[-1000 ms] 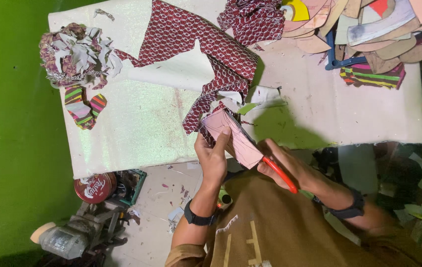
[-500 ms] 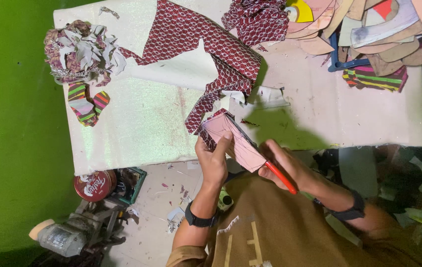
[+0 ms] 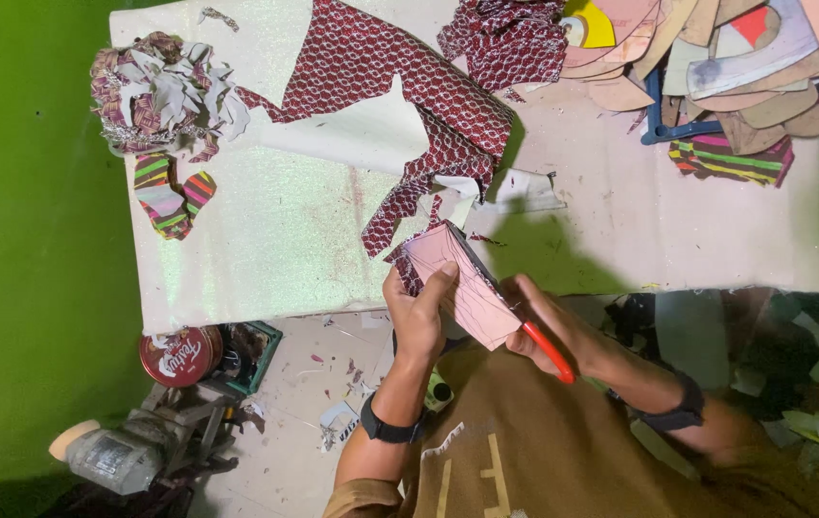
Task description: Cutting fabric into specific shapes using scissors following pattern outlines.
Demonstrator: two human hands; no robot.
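Pink card piece [image 3: 457, 283], backed with red patterned cloth, held upright at the near edge of the white surface [image 3: 266, 249]. Left hand [image 3: 419, 317] on its left side, grip clamped on the piece, thumb across its face. To the right, right hand [image 3: 549, 326], grip closed around red-handled scissors [image 3: 544, 347], blades meeting the piece's lower right edge. Red patterned fabric [image 3: 400, 86] lies beyond, touching the piece's top.

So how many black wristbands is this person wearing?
2: one wristband on the left wrist, behind the left hand; the other on the right wrist, behind the right hand with the red-handled scissors.
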